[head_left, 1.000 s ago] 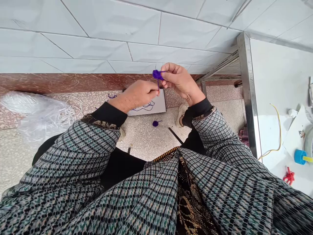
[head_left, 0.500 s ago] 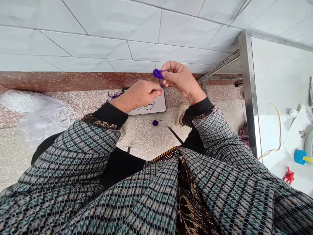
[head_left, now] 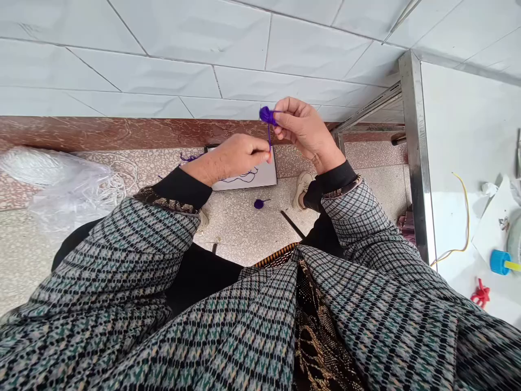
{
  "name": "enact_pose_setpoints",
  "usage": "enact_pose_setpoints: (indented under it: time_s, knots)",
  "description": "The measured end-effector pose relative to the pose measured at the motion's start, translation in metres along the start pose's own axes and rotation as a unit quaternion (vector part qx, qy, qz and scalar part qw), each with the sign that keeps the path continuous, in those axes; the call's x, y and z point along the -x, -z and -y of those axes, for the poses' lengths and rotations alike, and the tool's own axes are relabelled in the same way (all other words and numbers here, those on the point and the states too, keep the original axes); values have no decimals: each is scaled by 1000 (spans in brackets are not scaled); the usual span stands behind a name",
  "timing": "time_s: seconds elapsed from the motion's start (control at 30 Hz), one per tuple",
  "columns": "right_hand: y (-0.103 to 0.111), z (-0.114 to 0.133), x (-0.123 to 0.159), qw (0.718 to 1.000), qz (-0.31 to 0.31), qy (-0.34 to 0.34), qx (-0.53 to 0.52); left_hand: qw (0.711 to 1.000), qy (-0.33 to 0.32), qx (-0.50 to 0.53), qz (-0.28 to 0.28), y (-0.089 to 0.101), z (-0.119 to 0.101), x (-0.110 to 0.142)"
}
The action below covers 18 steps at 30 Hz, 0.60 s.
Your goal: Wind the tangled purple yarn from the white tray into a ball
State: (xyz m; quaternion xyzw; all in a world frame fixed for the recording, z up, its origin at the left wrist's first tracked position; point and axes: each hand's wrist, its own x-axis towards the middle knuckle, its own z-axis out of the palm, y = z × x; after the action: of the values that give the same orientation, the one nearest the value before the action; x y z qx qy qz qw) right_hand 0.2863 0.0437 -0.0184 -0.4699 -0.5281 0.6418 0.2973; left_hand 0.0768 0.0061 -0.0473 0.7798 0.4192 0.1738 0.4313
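Observation:
A small bundle of purple yarn (head_left: 267,115) is pinched between the thumb and fingers of my right hand (head_left: 301,129), its rounded end sticking out to the left. From the bundle a short strand runs down to my left hand (head_left: 240,155). There the thumb and forefinger are closed on the purple strand (head_left: 269,136). My left hand sits lower and to the left, apart from the right one. Beneath it on the floor is a white board with a dark rim (head_left: 264,176), partly hidden, with loose dark strands lying on it.
A small purple ball (head_left: 259,203) lies on the speckled floor. White yarn in a clear plastic bag (head_left: 69,184) is at the left. A metal-framed white table (head_left: 443,125) stands on the right, bearing a blue cap (head_left: 499,262) and a red item (head_left: 481,293). A tiled wall rises ahead.
My right hand has risen slightly and moved a little to the right with the yarn bundle. The strand between my hands is now longer and straighter. My left hand has barely moved.

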Motion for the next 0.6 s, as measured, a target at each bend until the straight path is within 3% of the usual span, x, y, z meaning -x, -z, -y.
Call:
enact_pose_setpoints:
  time_s: [0.07,0.13,0.2,0.27,0.4,0.5,0.57,0.6]
  knots:
    - [2,-2,-1,994,-18,10,106,1000,-11,2,20,1,-6,2]
    - [4,-3,0,985,46,1,169,1000,0,2,-16,8,-9,4]
    - [4,-2,3,980,141,-27,134,997,29,4,-70,15,-7,4]
    - [2,1,7,982,179,-46,45,994,58,7,-88,17,-2,1]
    - [-5,9,8,995,70,-32,-58,999,30,-10,-21,3,3,-2]
    - [-4,6,3,998,-11,-12,67,1000,-5,-25,18,-4,-3,1]
    - [0,1,0,985,0,2,173,999,-8,-31,-9,1,-6,3]
    - [1,-2,-1,980,38,0,198,999,-5,-31,-33,5,-6,4]
